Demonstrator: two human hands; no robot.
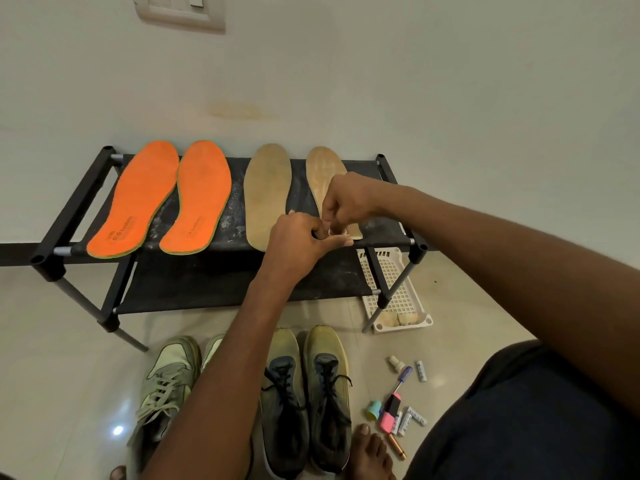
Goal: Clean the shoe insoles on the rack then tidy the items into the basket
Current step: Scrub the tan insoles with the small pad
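On the top shelf of the black shoe rack [79, 202] lie two orange insoles [136, 199] [201, 199] at the left and two tan insoles [268, 188] [323, 168] at the right. My left hand [299, 245] and my right hand [346, 202] meet over the heel end of the right tan insole. Both have curled fingers and pinch a small pale piece [334, 232] between them; what it is cannot be told. The hands hide that insole's heel. The white perforated basket [401, 296] lies on the floor under the rack's right end.
Two pairs of shoes stand on the floor in front of the rack, pale green [166, 382] and dark with yellow edges [304, 393]. Small items lie at the right: batteries [420, 370], a pen [401, 377], a pink highlighter [389, 412], a teal cap [374, 409]. My bare foot [370, 452] is beside them.
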